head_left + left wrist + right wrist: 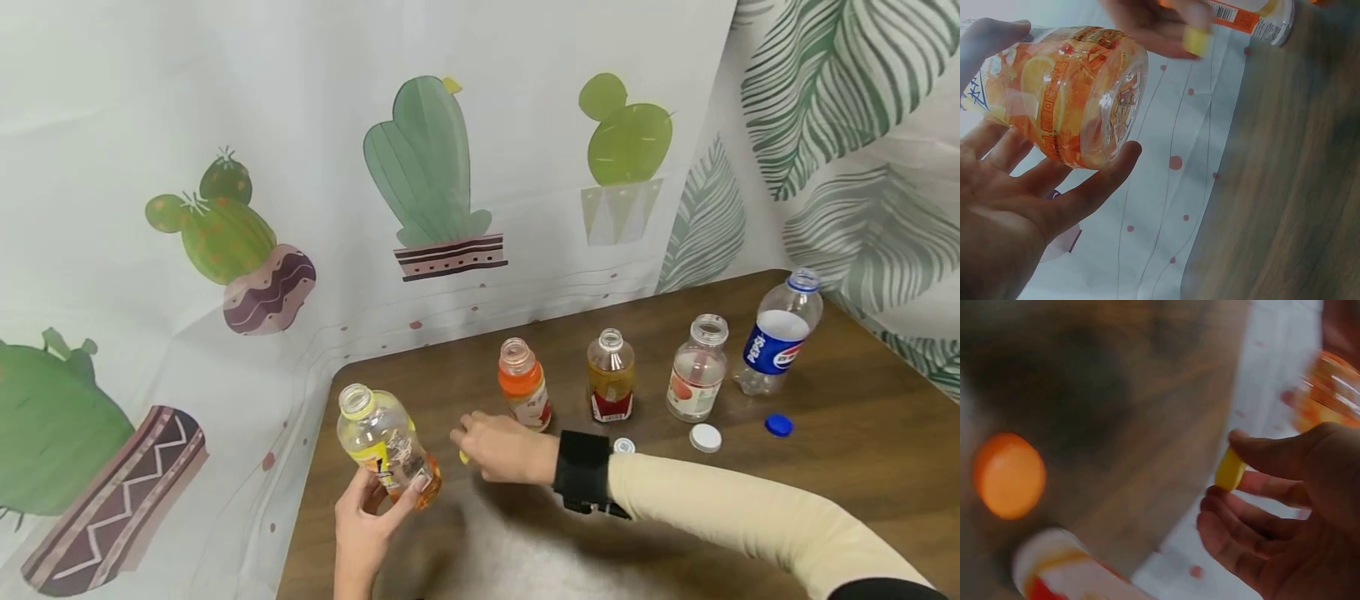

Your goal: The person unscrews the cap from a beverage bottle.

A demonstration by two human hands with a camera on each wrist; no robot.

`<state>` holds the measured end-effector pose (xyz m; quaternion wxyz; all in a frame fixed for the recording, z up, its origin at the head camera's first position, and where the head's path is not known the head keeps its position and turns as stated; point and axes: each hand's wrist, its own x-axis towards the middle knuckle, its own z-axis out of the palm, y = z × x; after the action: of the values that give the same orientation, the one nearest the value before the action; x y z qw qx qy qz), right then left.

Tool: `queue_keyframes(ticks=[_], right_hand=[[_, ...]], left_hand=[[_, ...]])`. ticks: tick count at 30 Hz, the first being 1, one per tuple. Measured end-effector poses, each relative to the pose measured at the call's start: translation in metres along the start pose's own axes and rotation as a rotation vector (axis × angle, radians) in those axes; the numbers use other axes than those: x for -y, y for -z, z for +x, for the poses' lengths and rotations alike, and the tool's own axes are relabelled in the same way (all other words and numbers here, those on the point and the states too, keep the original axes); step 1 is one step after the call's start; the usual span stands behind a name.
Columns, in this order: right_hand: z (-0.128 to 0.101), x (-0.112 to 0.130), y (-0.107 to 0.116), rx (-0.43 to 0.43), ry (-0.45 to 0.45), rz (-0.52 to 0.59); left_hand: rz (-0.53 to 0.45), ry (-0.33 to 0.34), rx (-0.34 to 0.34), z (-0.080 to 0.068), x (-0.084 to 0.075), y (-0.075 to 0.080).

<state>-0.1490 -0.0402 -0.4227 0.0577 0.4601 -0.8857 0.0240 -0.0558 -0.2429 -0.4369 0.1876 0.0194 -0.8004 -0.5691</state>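
Two hands work at the near left corner of the worktop (862, 467). The left hand (367, 521) is nearest, its fingers and thumb curled round the lower body of the yellow-labelled bottle (382, 442), which it holds tilted above the worktop's edge with its open neck up and to the left. The left wrist view shows that bottle's clear base facing the camera, orange and yellow label wrapped round it, fingertips cupped under it.

Just beyond, the right hand (502, 446) reaches across from the right in a cream sleeve (742, 521) with a black wrist strap (583, 468). It pinches a small yellow cap (1230, 470) between thumb and fingers, the other fingers loosely curled; in the head view only a sliver of the cap peeks out under the hand. The cap sits close beside the held bottle, apart from its neck.

Behind the right hand four more open bottles stand upright in a row: an orange-labelled bottle (523, 383), a red-labelled bottle (611, 377), a clear bottle (697, 368) and a Pepsi bottle (780, 333). Loose caps lie before them: a small silvery one (624, 446), a white cap (706, 437) and a blue cap (779, 425). An orange cap (1010, 475) shows in the blurred right wrist view, probably lying on the worktop. A cactus-print curtain (300, 167) hangs behind.
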Motion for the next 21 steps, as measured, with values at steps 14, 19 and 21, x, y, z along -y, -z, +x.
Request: queue_keyframes(ticks=[14, 19, 21], right_hand=[[0.019, 0.023, -0.054, 0.079, 0.021, -0.004], [0.021, 0.025, -0.060, 0.122, 0.001, 0.041], [0.021, 0.025, -0.062, 0.136, -0.008, 0.047]], left_hand=[[-0.001, 0.017, -0.023, 0.003, 0.006, 0.000], [-0.006, 0.033, -0.006, 0.003, 0.006, 0.000], [-0.007, 0.044, 0.001, 0.004, 0.006, 0.000]])
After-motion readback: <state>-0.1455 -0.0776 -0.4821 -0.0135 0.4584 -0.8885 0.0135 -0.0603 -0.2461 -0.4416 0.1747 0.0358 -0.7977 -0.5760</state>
